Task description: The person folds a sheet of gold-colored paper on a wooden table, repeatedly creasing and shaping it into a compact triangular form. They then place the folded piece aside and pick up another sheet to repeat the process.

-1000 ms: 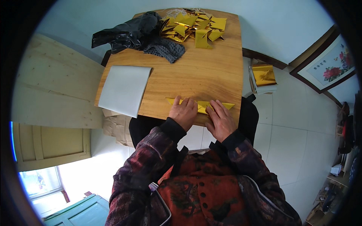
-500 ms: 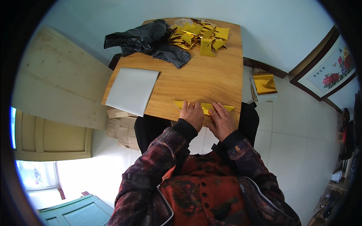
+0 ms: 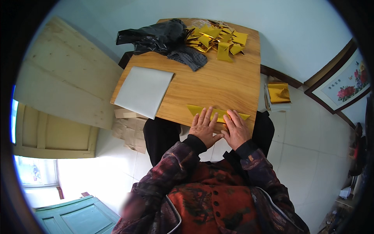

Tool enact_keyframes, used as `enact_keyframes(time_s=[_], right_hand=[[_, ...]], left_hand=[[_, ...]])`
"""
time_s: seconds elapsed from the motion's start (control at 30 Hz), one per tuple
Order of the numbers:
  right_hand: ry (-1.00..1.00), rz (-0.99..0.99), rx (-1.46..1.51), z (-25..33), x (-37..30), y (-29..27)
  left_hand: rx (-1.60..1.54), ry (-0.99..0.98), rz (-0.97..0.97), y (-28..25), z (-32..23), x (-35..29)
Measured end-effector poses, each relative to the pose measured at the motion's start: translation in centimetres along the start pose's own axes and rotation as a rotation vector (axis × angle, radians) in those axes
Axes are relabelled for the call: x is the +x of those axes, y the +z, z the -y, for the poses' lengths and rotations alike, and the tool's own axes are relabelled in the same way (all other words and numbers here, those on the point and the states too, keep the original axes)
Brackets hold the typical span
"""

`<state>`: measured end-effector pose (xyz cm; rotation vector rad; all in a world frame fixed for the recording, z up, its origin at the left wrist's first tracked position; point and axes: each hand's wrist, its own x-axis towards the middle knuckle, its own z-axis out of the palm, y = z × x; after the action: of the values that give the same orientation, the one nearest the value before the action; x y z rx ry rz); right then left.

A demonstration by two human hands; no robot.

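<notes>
Resting palm-down, the person's L hand [image 3: 202, 125] has its grip spread, fingers across a long, flat-folded strip of shiny gold foil paper [image 3: 221, 116] nr the front edge of the brown wooden counter [image 3: 218, 84]. R hand [image 3: 236, 129], fingers slightly apart, lies flat on the strip's R part. Silvery-grey rectangular sheet [image 3: 145, 91] to L, black plastic bag [image 3: 161, 39] at far end.

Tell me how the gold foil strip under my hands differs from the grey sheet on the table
The gold foil strip is long and narrow; the grey sheet is broad and roughly rectangular. The strip lies partly under your left hand and right hand; the sheet is untouched. Both rest on the wooden table.
</notes>
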<state>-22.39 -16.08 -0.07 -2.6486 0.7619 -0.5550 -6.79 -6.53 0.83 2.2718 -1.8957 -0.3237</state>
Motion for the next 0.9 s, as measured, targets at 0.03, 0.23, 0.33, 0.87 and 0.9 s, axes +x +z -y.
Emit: enact_keyframes(time_s=[0.03, 0.23, 0.33, 0.87, 0.9], right_hand=[[0.001, 0.004, -0.001, -0.1, 0.0, 0.0], [0.01, 0.013, -0.006, 0.1, 0.0, 0.1], [-0.015, 0.031, -0.018, 0.1, 0.0, 0.0], [0.083, 0.127, -0.207, 0.8, -3.6, -2.3], [0.087, 0.119, -0.223, 0.8, -3.8, -2.4]], left_hand=[[-0.017, -0.002, 0.023, 0.2, 0.1, -0.1], [0.035, 0.065, -0.017, 0.7, 0.6, -0.4], [0.022, 0.064, -0.013, 0.8, 0.6, -0.4], [-0.024, 0.08, -0.033, 0.4, 0.5, -0.3], [-0.032, 0.079, -0.029, 0.2, 0.5, -0.3]])
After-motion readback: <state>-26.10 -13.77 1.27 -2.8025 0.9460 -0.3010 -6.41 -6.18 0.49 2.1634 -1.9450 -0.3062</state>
